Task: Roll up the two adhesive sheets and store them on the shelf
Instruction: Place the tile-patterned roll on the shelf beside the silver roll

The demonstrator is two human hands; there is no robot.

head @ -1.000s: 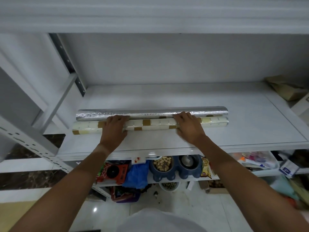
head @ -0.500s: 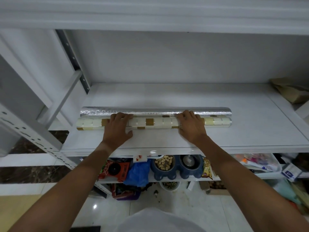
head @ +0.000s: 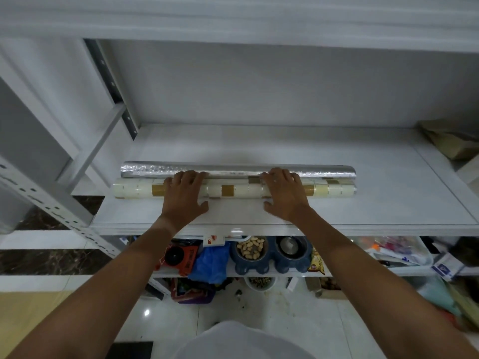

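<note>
Left hand (head: 184, 196) and right hand (head: 284, 195) lie flat, fingers spread, on tile roll (head: 234, 190) beside foil roll (head: 233, 170) on shelf (head: 375, 203). Risk: released rolls may unwind or roll toward the edge.

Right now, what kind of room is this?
Probably a storeroom or utility corner at home. There is a white metal shelf with slotted uprights, a lower shelf crowded with a bowl of peanuts, a blue bag and packets, and a glossy tiled floor.
</note>
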